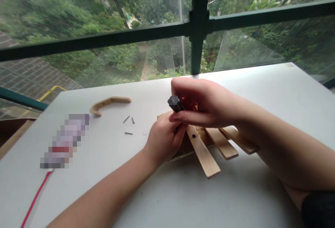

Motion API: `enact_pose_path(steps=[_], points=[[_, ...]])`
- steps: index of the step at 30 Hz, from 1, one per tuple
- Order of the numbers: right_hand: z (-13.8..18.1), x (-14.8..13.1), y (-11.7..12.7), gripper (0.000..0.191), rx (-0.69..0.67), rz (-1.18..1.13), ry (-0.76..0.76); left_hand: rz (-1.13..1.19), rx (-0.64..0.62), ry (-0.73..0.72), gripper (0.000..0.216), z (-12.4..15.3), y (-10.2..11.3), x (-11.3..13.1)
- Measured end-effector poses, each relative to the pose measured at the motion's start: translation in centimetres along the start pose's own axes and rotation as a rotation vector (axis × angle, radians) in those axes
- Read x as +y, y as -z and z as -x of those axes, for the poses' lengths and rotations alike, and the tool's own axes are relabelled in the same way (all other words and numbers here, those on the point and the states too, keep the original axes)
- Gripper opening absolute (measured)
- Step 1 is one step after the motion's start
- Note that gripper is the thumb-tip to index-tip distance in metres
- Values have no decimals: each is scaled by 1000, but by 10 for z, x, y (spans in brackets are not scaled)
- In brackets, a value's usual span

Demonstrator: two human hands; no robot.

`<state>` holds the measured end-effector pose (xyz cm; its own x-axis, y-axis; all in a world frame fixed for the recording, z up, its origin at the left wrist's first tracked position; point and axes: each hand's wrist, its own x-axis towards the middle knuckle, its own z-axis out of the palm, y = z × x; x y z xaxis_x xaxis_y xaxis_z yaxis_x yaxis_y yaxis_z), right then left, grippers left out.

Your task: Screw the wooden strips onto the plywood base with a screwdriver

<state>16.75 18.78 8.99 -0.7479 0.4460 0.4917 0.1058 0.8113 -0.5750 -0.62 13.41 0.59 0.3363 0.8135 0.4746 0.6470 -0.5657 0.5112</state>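
Note:
My right hand (199, 104) is closed around a screwdriver (175, 102), its black fluted handle end facing me. The shaft and tip are hidden by my hands. My left hand (164, 135) is curled just below, its fingers closed at the upper end of a pale wooden slat (205, 154) with a dark hole. Exactly what those fingers pinch is partly hidden. Beneath the slat is a brown, shiny base (180, 151), mostly covered by my hand. Two more wooden slats, a middle one (222, 144) and a right one (242, 141), stick out beneath my right wrist.
Three loose screws (128, 133) lie left of my hands on the white table (104, 179). Behind them sits a curved wooden piece (111, 100) with holes. A blurred-out object (66, 139) with a red cord (36, 198) lies at the left. Green-framed windows (199, 25) stand behind the table.

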Motion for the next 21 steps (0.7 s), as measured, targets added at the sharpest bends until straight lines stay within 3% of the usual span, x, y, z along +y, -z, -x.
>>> enact_pose_path(steps=[4, 7, 11, 21], points=[[0, 1, -1, 29, 14, 12, -19, -13, -6, 10, 16, 0, 0, -1], [1, -4, 5, 12, -33, -15, -2, 16, -13, 9, 17, 0, 1, 0], [3, -11, 15, 29, -88, -89, 9, 27, 2, -9, 17, 1, 1, 1], [-1, -6, 8, 13, -46, 1, -27, -4, -15, -4, 23, 0, 1, 0]])
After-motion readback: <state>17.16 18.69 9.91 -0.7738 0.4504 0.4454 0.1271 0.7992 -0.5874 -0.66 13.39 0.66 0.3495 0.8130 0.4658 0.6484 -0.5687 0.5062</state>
